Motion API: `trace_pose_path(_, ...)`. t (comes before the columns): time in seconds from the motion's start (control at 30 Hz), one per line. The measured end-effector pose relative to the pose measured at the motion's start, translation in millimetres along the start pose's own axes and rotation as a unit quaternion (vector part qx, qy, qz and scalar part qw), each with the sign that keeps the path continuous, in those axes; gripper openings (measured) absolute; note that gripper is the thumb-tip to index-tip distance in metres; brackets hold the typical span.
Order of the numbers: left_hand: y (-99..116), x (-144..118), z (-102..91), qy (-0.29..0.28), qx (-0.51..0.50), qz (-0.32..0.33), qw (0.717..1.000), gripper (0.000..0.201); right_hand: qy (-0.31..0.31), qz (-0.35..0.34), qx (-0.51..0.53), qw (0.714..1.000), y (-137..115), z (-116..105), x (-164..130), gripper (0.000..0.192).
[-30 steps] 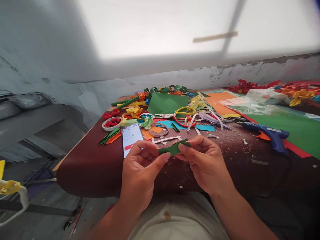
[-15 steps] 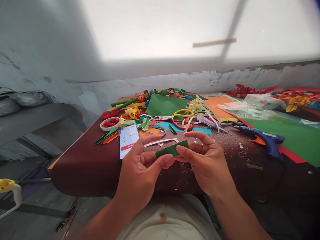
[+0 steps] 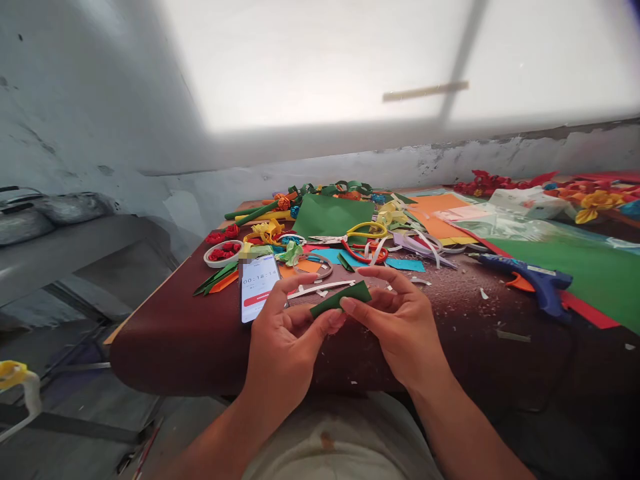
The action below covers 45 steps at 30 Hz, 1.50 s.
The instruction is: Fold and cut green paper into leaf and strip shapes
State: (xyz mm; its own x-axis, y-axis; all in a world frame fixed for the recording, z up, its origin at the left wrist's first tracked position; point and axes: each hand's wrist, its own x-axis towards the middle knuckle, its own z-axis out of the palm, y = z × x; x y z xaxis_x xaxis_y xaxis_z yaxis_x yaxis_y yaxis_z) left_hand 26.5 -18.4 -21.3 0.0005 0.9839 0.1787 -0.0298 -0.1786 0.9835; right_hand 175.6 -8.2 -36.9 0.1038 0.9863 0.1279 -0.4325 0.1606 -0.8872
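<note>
A small strip of dark green paper (image 3: 345,297) is held between my two hands, above the near part of the dark red-brown table (image 3: 175,347). My left hand (image 3: 290,333) pinches its left end, thumb in front and fingers behind. Toward the right end, the thumb of my right hand (image 3: 400,320) presses on the front face while its index finger arches over the top. Just beyond the paper lie white strips (image 3: 320,289) and small scraps. A phone (image 3: 257,287) with a running timer stands out beside my left fingers.
Scissors (image 3: 367,233) with yellow and red handles lie behind my hands, near a green sheet (image 3: 333,215). To the right rests a blue glue gun (image 3: 535,277) on coloured sheets. At left are a tape roll (image 3: 207,260) holding red paper flowers and a grey side bench (image 3: 75,247).
My right hand has shifted slightly left along the green paper, which now shows a narrower face. The view has tilted a little, moving the table slightly down and right.
</note>
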Motion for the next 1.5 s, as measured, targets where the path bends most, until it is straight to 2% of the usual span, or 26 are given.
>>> trace_pose_path(0.2,1.4,0.6,0.4,-0.002,-0.028,-0.015,0.999,0.064,0.007,-0.024,-0.011,1.000,-3.0,2.3,-2.2,0.047)
trace_pose_path(0.47,4.8,2.2,-1.9,-0.035,-0.047,-0.062,0.996,0.062,0.007,-0.018,-0.018,1.000,-0.1,-0.6,-1.5,0.047)
trace_pose_path(0.6,6.0,2.7,-1.8,-0.031,-0.080,-0.072,0.994,0.065,0.041,-0.040,-0.017,0.998,1.5,-0.4,-3.3,0.046)
trace_pose_path(0.77,3.8,0.8,-1.3,-0.036,-0.039,-0.053,0.997,0.064,0.047,-0.038,-0.010,0.998,4.8,1.7,-5.7,0.045)
trace_pose_path(0.87,4.2,-1.9,-1.4,-0.020,-0.006,-0.037,0.999,0.061,0.041,-0.040,-0.022,0.998,4.4,-4.9,-1.5,0.046)
trace_pose_path(0.93,6.8,-4.2,-2.7,0.002,0.006,-0.030,1.000,0.058,0.060,-0.067,-0.038,0.995,0.8,-15.4,4.2,0.045)
trace_pose_path(1.07,17.1,-8.5,-6.2,0.062,0.038,-0.031,0.997,0.055,0.145,-0.185,-0.083,0.969,-10.6,-36.4,10.8,0.034)
trace_pose_path(1.13,21.2,-9.9,-6.6,0.073,0.052,-0.033,0.995,0.055,0.120,-0.186,-0.139,0.965,-13.4,-37.0,6.9,0.024)
trace_pose_path(1.2,22.6,-10.3,-6.4,0.072,0.048,-0.025,0.996,0.054,0.056,-0.154,-0.182,0.969,-12.8,-30.2,-0.5,0.018)
trace_pose_path(1.27,21.4,-10.0,-6.6,0.068,0.037,-0.012,0.997,0.049,0.018,-0.134,-0.187,0.973,-9.8,-20.7,-8.0,0.021)
trace_pose_path(1.37,18.5,-9.5,-8.0,0.046,0.039,0.012,0.998,0.039,0.013,-0.124,-0.165,0.978,-5.4,-11.4,-14.1,0.025)
trace_pose_path(1.5,18.3,-11.6,-8.3,0.041,0.052,0.039,0.997,0.029,-0.007,-0.109,-0.144,0.984,-4.3,-10.5,-14.8,0.022)
